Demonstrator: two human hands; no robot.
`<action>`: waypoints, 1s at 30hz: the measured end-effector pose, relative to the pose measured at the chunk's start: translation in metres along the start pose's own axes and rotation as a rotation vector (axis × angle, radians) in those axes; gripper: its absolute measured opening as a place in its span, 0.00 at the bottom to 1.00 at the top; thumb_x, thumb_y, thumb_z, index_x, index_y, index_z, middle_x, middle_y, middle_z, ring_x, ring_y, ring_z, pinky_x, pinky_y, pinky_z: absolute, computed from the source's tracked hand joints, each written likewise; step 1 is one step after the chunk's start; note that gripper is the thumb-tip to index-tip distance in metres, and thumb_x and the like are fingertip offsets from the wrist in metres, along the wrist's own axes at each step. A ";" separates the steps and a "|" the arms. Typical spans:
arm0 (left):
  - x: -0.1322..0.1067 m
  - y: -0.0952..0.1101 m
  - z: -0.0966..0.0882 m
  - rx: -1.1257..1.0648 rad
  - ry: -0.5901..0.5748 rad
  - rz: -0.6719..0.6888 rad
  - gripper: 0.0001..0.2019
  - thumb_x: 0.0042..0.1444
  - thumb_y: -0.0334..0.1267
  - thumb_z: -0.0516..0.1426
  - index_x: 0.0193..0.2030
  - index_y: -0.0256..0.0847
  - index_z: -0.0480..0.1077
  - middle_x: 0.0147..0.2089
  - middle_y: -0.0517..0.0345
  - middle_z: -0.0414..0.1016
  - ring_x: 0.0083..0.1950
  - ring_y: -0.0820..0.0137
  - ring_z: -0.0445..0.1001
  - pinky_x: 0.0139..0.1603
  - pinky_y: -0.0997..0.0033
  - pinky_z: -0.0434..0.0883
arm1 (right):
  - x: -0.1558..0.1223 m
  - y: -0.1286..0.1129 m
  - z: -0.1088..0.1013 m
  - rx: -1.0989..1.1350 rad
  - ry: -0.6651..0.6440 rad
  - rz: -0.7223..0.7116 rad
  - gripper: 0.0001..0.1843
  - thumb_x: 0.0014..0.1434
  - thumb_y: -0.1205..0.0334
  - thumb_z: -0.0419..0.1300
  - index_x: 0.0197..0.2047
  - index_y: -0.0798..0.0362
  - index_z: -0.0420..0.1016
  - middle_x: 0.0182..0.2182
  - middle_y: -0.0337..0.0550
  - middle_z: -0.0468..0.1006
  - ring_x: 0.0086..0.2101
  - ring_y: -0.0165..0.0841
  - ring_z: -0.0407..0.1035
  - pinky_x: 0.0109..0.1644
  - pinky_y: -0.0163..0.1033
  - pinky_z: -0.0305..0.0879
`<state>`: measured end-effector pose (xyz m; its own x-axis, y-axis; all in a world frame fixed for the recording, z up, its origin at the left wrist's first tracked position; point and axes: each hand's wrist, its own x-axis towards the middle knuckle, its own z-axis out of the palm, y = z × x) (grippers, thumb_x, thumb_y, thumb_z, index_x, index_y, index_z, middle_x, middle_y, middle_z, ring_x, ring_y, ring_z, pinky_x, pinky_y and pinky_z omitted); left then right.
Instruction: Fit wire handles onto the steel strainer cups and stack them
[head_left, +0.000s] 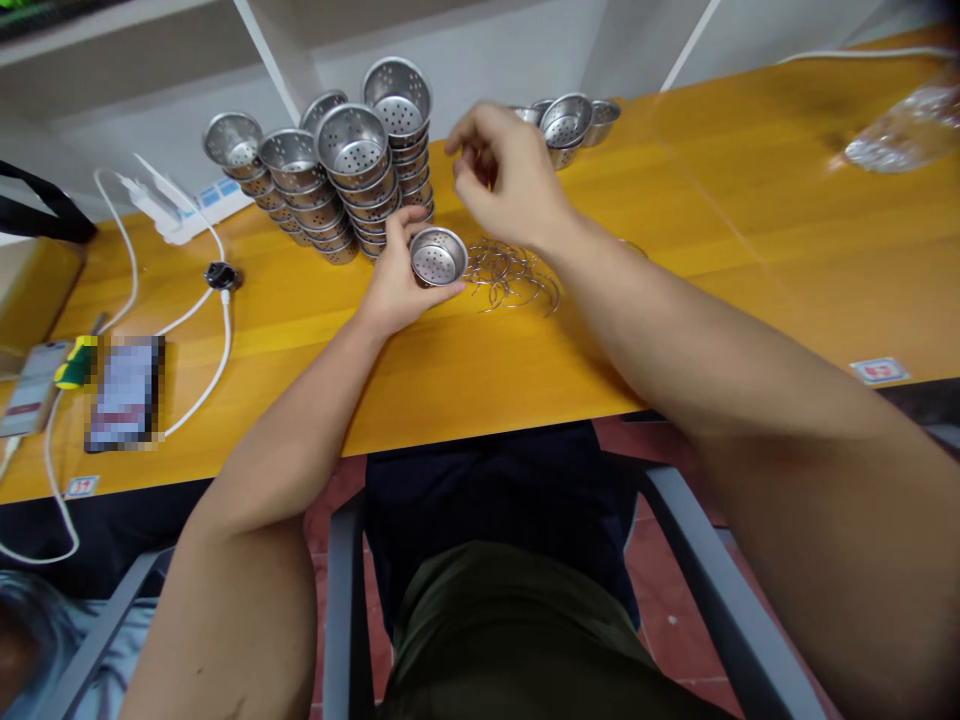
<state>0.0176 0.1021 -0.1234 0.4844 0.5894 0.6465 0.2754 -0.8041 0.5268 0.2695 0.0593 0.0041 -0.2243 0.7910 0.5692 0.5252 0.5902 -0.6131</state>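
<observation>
Head view: left hand (397, 285) fingers wrap one shiny perforated cup (439, 257); right hand (510, 175) fingers pinched, contents unclear; five stacks (352, 185) behind.

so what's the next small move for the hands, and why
Probably lower the right hand to the strainer cup held by the left hand: its fingers look pinched above the wire pile, though any wire in them is too small to see.
</observation>
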 end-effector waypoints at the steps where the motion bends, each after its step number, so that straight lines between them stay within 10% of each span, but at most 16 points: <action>1: 0.000 -0.002 -0.001 0.014 0.013 0.004 0.64 0.56 0.89 0.75 0.81 0.52 0.53 0.73 0.40 0.75 0.73 0.40 0.84 0.77 0.38 0.82 | -0.008 0.003 0.001 0.035 -0.049 -0.002 0.14 0.79 0.42 0.70 0.49 0.42 0.80 0.44 0.49 0.84 0.43 0.47 0.75 0.53 0.55 0.77; 7: 0.004 -0.005 -0.009 0.078 0.017 0.077 0.57 0.60 0.86 0.75 0.80 0.52 0.61 0.75 0.41 0.75 0.77 0.37 0.80 0.84 0.33 0.76 | -0.042 0.006 0.014 -0.095 -0.257 0.089 0.11 0.75 0.51 0.76 0.44 0.47 0.84 0.40 0.49 0.82 0.46 0.52 0.79 0.57 0.58 0.79; 30: 0.012 0.018 -0.008 0.142 -0.023 0.078 0.52 0.63 0.77 0.79 0.80 0.50 0.66 0.76 0.39 0.76 0.80 0.35 0.78 0.87 0.32 0.75 | -0.045 -0.014 0.032 -0.124 -0.222 0.205 0.06 0.69 0.65 0.77 0.42 0.49 0.84 0.31 0.43 0.77 0.38 0.46 0.76 0.49 0.49 0.77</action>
<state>0.0218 0.0952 -0.1016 0.5272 0.5239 0.6691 0.3495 -0.8514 0.3912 0.2462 0.0206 -0.0308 -0.2700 0.9151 0.2995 0.6710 0.4019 -0.6231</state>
